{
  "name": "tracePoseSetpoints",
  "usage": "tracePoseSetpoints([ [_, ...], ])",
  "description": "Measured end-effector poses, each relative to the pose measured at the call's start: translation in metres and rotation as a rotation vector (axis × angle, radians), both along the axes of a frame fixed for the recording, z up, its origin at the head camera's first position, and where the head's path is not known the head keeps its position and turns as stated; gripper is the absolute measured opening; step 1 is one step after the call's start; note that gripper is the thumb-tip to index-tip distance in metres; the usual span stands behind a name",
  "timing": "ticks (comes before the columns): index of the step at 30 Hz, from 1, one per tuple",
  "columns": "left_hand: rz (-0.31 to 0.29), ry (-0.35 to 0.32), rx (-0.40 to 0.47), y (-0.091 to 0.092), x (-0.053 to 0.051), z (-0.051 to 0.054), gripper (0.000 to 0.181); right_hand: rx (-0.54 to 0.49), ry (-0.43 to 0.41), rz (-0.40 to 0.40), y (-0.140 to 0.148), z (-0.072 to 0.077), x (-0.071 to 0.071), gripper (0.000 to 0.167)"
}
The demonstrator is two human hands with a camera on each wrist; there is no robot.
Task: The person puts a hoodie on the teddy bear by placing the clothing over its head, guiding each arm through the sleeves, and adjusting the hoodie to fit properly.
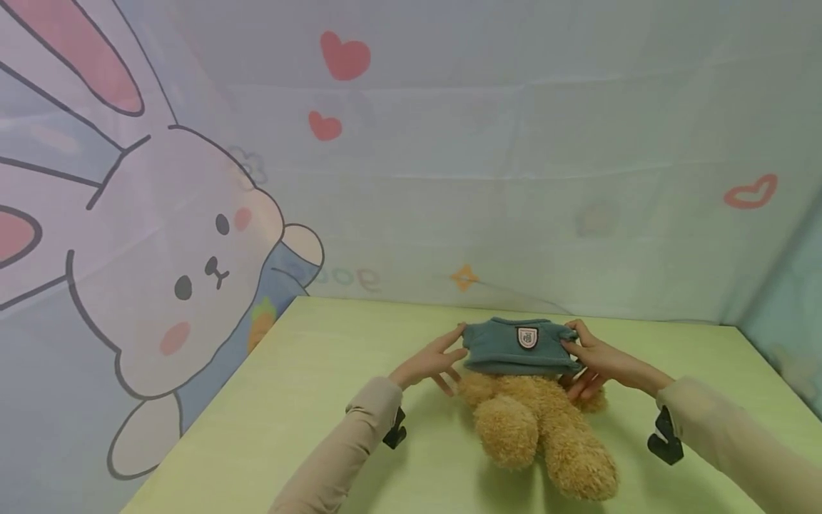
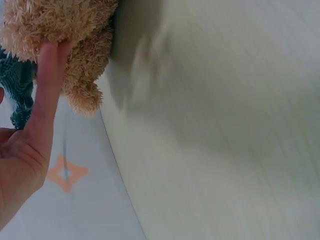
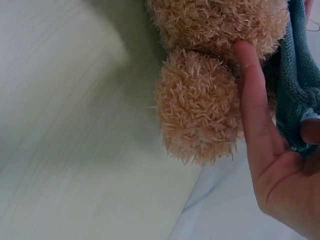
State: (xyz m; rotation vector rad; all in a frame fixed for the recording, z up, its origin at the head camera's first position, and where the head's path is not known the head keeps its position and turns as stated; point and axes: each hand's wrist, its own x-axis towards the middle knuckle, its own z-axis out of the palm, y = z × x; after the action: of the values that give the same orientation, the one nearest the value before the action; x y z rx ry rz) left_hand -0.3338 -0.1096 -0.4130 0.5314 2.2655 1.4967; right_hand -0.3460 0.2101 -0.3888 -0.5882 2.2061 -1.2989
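A small teal knitted sweater (image 1: 501, 346) with a shield badge lies across the upper part of a curly tan plush toy (image 1: 514, 428), whose legs point toward the camera; its head is not visible. My left hand (image 1: 432, 360) pinches the sweater's left edge at the sleeve. At the opposite sleeve, the right hand (image 1: 604, 360) grips the cloth between thumb and fingers. In the left wrist view, an extended finger (image 2: 47, 90) touches the plush fur (image 2: 82, 55). The right wrist view shows one finger (image 3: 254, 85) against the fur (image 3: 200, 110) and the thumb on the teal knit (image 3: 295, 75).
The pale green tabletop (image 1: 257, 442) extends around the toy. Behind it hangs a cloth backdrop (image 1: 578, 128) with hearts and a large printed rabbit (image 1: 193, 235) on the left. A black wrist device (image 1: 395, 430) is on the left arm, another (image 1: 666, 437) on the right.
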Motion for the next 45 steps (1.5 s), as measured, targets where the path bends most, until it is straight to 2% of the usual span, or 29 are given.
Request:
tracePoseSetpoints([
  [2,0.01,0.05,-0.021,0.005,-0.001,0.002,0.06,0.02,0.034,-0.038,0.001,-0.001,0.0,0.042],
  [5,0.035,0.164,-0.062,0.013,-0.005,0.004,0.06,0.03,0.105,-0.104,0.003,-0.005,-0.002,0.042],
  [7,0.068,0.232,-0.081,0.018,-0.008,0.006,0.059,-0.008,0.15,-0.131,0.007,-0.006,-0.005,0.039],
  [10,0.122,0.259,-0.04,0.027,-0.011,0.01,0.061,-0.067,0.174,-0.176,0.011,-0.004,-0.006,0.043],
  [13,0.182,0.267,0.041,0.033,-0.013,0.013,0.068,-0.111,0.138,-0.228,0.011,0.003,-0.006,0.046],
  [15,0.231,0.261,0.105,0.038,-0.014,0.015,0.072,-0.107,0.098,-0.281,0.009,0.007,-0.005,0.055],
  [18,0.298,0.234,0.179,0.043,-0.016,0.017,0.075,-0.12,0.053,-0.302,0.006,0.011,-0.007,0.065],
  [22,0.372,0.138,0.227,0.048,-0.019,0.02,0.082,-0.171,0.001,-0.304,0.005,0.009,-0.012,0.074],
  [24,0.398,0.103,0.217,0.05,-0.02,0.019,0.085,-0.21,-0.03,-0.308,0.004,0.008,-0.014,0.067],
  [28,0.434,0.04,0.127,0.05,-0.02,0.016,0.089,-0.241,-0.059,-0.334,0.001,0.005,-0.014,0.031],
  [29,0.438,0.028,0.099,0.049,-0.019,0.015,0.089,-0.231,-0.056,-0.344,0.001,0.004,-0.014,0.024],
  [30,0.441,0.013,0.071,0.049,-0.018,0.014,0.089,-0.214,-0.049,-0.35,0.0,0.003,-0.012,0.026],
  [33,0.423,0.0,0.005,0.046,-0.018,0.01,0.044,-0.148,-0.028,-0.37,-0.003,0.0,-0.01,0.044],
  [34,0.407,0.001,-0.007,0.045,-0.018,0.009,0.036,-0.127,-0.025,-0.373,-0.004,-0.001,-0.009,0.053],
  [36,0.361,0.002,-0.027,0.043,-0.019,0.007,0.045,-0.097,-0.027,-0.37,-0.004,-0.004,-0.008,0.069],
  [37,0.339,-0.003,-0.024,0.043,-0.019,0.006,0.054,-0.087,-0.034,-0.37,-0.005,-0.005,-0.009,0.069],
  [39,0.308,-0.027,-0.013,0.043,-0.019,0.004,0.054,-0.081,-0.052,-0.357,-0.005,-0.008,-0.009,0.071],
  [41,0.288,-0.059,0.001,0.043,-0.02,0.003,0.05,-0.077,-0.063,-0.337,-0.004,-0.011,-0.011,0.074],
  [44,0.259,-0.118,0.063,0.045,-0.021,0.003,0.028,-0.096,-0.082,-0.299,-0.002,-0.015,-0.014,0.077],
  [45,0.249,-0.139,0.086,0.046,-0.022,0.004,0.028,-0.109,-0.092,-0.285,-0.002,-0.016,-0.015,0.078],
])
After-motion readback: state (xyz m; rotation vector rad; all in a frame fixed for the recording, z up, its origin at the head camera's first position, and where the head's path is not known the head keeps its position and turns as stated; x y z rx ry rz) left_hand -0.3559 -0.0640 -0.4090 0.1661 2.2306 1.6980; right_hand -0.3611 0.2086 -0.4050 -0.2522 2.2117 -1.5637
